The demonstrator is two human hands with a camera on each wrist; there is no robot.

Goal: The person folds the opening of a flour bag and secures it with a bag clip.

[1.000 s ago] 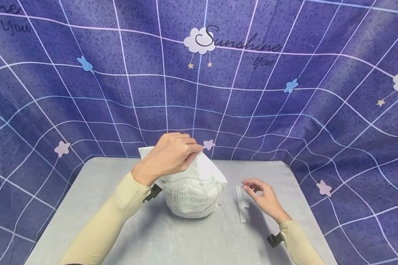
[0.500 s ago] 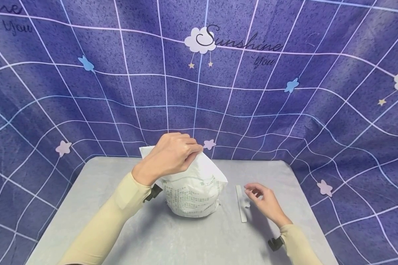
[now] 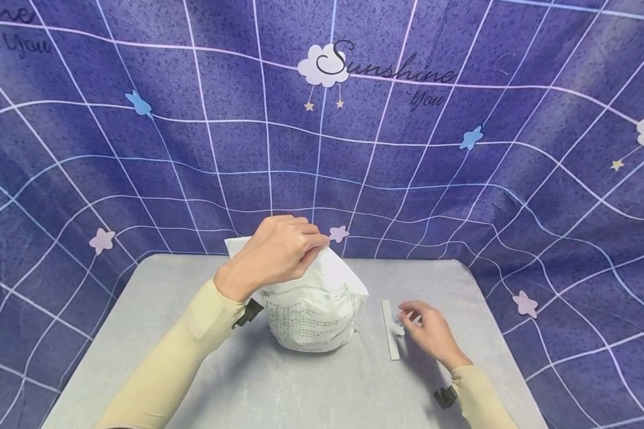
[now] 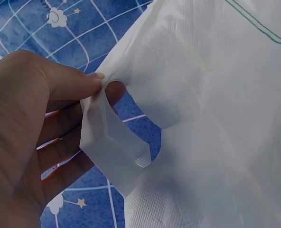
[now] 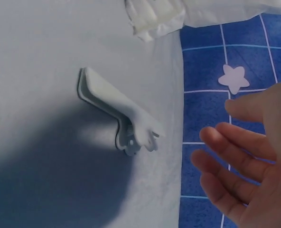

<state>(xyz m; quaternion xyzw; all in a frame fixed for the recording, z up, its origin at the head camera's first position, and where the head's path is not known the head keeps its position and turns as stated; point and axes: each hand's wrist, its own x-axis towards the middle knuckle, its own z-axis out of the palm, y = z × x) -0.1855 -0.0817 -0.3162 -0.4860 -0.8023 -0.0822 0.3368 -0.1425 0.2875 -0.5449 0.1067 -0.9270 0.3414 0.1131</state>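
A white woven bag (image 3: 311, 322) with green print stands bulging near the middle of the table. My left hand (image 3: 276, 250) pinches its top edge; in the left wrist view the thumb (image 4: 83, 84) presses the rim beside a cut-out handle hole, with fingers behind the sheet. Right of the bag lies a slim white bag clip (image 3: 390, 336). Seen by the right wrist camera, this clip (image 5: 109, 102) has two long arms and a small lobed end. My right hand (image 3: 432, 335) hovers just right of it, fingers loosely bent, holding nothing. The bag's contents are hidden.
A grey cloth-covered table (image 3: 322, 393) bears both things. Behind it and along both sides hangs a purple-blue curtain (image 3: 322, 149) with grid lines, stars and clouds. Black camera mounts sit at both wrists.
My right hand has drawn slightly right and down, away from the clip, which lies on the table. The left hand and the bag stay in place.
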